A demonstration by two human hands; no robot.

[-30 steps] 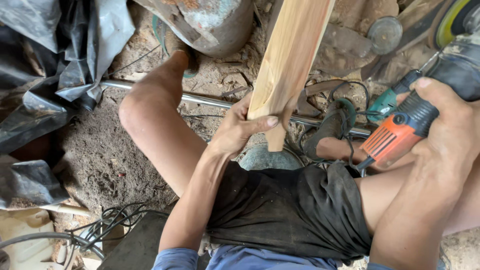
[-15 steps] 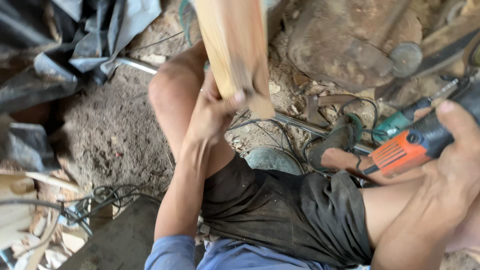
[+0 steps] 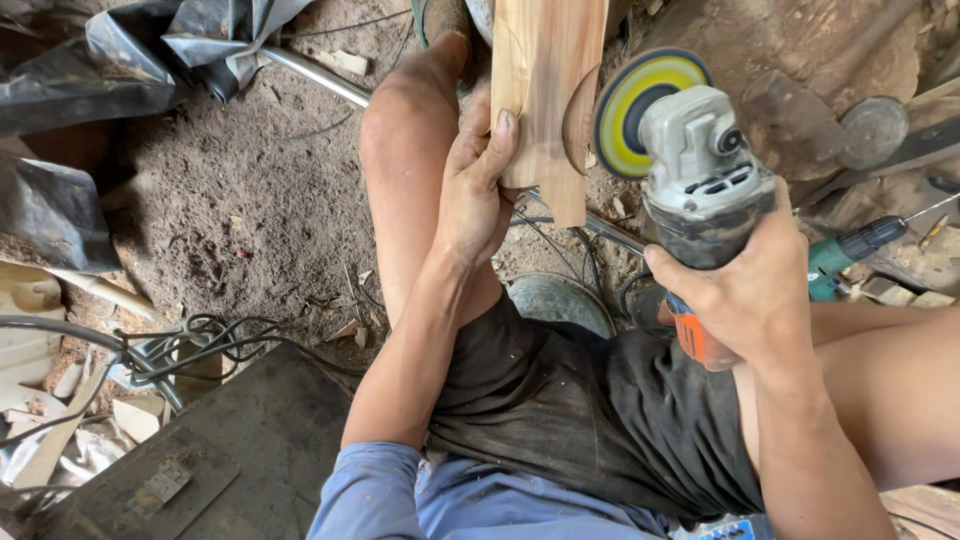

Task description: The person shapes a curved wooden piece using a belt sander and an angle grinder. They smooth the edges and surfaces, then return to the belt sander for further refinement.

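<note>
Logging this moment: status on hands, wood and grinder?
Left hand grips wooden piece. Right hand holds angle grinder, disc at the wood's right edge. Nothing between them.

Hardly anything of the kind showed here: no screens, no signs. At the very bottom edge, right of centre, one small blue package or label corner peeked out below the dark shorts, blue with pale markings, mostly cut off by the frame, so its full shape could not be told. Nothing else in view carried a label clear enough to make out.
</note>
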